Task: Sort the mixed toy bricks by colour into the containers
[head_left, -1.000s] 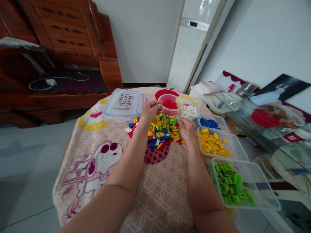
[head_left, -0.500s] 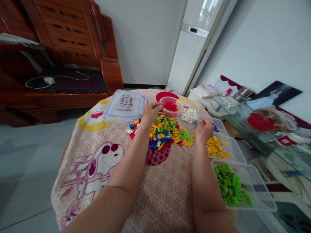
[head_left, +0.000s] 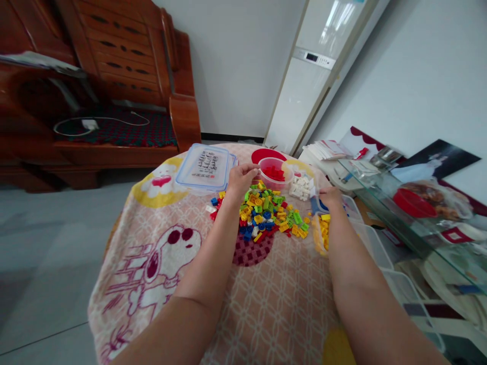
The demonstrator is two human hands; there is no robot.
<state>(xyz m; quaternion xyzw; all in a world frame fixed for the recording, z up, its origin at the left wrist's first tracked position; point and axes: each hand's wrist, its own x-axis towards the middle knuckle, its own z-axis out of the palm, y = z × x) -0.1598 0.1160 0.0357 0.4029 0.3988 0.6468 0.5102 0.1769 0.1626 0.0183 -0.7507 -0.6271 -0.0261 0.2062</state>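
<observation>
My left hand point(head_left: 242, 180) is closed in a pinch at the left rim of a round clear tub point(head_left: 288, 181) holding red bricks point(head_left: 274, 173). Whatever its fingertips hold is too small to make out. Below it spreads a mixed pile of toy building bricks point(head_left: 266, 208) in yellow, green, blue, red and white. Over the container of blue bricks point(head_left: 322, 205) is my right hand point(head_left: 332, 197), its fingers bent together; anything in them is hidden. White bricks point(head_left: 302, 187) sit to its left. Yellow bricks point(head_left: 324, 228) show beneath my right wrist.
Clear box lids point(head_left: 203, 167) lie at the far left of the patterned tablecloth point(head_left: 281, 299). A red round lid point(head_left: 268, 154) is behind the tub. Clear containers point(head_left: 375, 246) line the right edge, partly behind my right forearm. Beyond stands a cluttered glass shelf point(head_left: 384, 203).
My right hand has moved right and slightly down, over the blue-brick container, and its forearm now covers the green bricks. My left hand stays beside the red-brick tub. The view has shifted slightly.
</observation>
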